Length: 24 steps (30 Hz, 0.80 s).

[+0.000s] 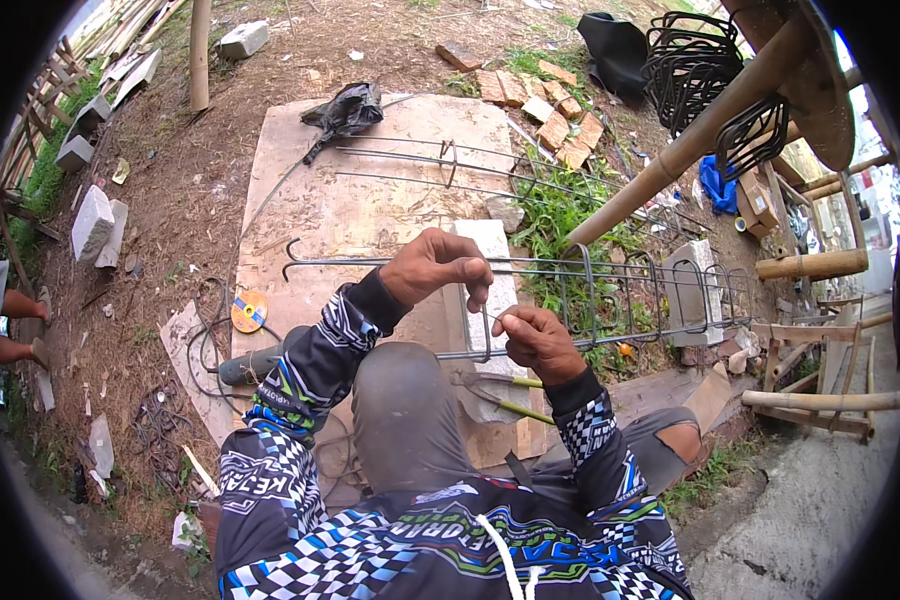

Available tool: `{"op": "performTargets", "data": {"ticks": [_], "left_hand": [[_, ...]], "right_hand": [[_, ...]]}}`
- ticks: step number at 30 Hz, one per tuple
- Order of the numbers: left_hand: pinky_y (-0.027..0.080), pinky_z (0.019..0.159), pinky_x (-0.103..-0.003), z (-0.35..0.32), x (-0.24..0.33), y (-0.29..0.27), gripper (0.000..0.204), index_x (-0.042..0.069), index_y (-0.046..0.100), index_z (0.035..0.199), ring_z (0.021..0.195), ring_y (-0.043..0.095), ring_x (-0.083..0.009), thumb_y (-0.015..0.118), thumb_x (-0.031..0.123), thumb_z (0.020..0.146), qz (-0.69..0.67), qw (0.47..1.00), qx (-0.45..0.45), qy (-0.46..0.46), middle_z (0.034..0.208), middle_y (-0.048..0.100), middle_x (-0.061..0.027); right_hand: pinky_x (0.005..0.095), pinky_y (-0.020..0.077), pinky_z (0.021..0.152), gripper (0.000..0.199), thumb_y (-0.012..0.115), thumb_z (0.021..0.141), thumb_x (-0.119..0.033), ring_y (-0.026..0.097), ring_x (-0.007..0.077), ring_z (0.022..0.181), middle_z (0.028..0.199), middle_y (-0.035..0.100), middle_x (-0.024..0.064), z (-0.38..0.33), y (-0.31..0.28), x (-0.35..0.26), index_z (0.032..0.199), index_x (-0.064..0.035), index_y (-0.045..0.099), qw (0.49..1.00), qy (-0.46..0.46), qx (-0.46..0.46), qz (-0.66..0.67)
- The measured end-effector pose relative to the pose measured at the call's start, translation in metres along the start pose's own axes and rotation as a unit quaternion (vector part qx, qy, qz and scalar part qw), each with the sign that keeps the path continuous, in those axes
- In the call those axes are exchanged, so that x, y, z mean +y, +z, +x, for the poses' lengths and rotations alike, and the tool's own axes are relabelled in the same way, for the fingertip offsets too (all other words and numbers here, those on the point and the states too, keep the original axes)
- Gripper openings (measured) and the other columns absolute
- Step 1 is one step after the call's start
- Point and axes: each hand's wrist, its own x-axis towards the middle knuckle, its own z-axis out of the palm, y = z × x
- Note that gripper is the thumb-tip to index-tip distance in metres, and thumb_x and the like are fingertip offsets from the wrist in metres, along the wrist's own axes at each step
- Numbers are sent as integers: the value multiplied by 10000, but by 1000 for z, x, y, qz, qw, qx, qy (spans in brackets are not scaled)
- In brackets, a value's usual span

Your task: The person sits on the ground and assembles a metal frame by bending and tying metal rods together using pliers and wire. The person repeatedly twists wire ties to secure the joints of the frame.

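A rebar cage (660, 331) of long steel bars and bent stirrups lies across in front of me, its hooked bar ends to the left. My left hand (438, 268) is over the upper bars, its fingers pinched together close to a stirrup; what they hold is hidden. Lower and to the right, my right hand (540, 343) pinches a short thin wire (497, 318) beside that same stirrup. A pale block (486, 240) lies beneath the bars. Just below the right hand lie cutting pliers (518, 401) with yellow-green handles.
A wooden board (300, 215) carries more bars and a black plastic bag (348, 112). An angle grinder (250, 366) and an orange disc (249, 311) lie left. A slanted bamboo pole (670, 160) and hanging stirrups (685, 70) stand right; another person's feet (38, 330) show far left.
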Motion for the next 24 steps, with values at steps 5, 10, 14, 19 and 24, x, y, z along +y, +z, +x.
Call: {"op": "performTargets", "data": {"ticks": [5, 10, 14, 19, 24], "left_hand": [[493, 632, -262, 7, 17, -5, 266, -13, 679, 906, 681, 623, -120, 670, 252, 921, 178, 977, -34, -109, 743, 660, -52], [526, 846, -384, 7, -7, -58, 305, 7, 633, 1044, 917, 677, -248, 641, 272, 894, 358, 906, 224, -20, 998, 692, -126], [497, 765, -406, -9, -63, -76, 170, 81, 657, 881, 872, 639, -302, 707, 183, 755, 664, 721, 171, -106, 895, 651, -124], [465, 795, -369, -6, -109, -70, 135, 86, 667, 866, 929, 616, -239, 677, 153, 749, 823, 559, 89, -40, 913, 630, -78], [489, 738, -366, -5, -104, -65, 160, 59, 635, 918, 845, 647, -222, 619, 136, 778, 849, 523, 64, -36, 926, 620, -86]], "right_hand": [[273, 427, 683, 293, 580, 967, -262, 525, 93, 752, 785, 627, 13, 13, 14, -7, 896, 1, 689, 947, -130, 90, -279], [158, 235, 478, 218, 529, 1009, -271, 348, -10, 563, 630, 415, -87, 10, -7, -20, 958, -81, 621, 946, -111, 291, -88], [144, 228, 473, 168, 600, 975, -253, 359, -25, 574, 664, 426, -110, 33, -34, -2, 968, -85, 607, 927, -161, 334, -54], [184, 341, 569, 197, 731, 877, -212, 452, 13, 639, 752, 572, -59, 76, -34, 48, 905, -34, 652, 918, -155, 334, -149], [291, 495, 728, 241, 749, 801, -225, 653, 154, 787, 840, 706, 61, 92, -44, 63, 974, -57, 738, 840, -132, 393, -351]]}}
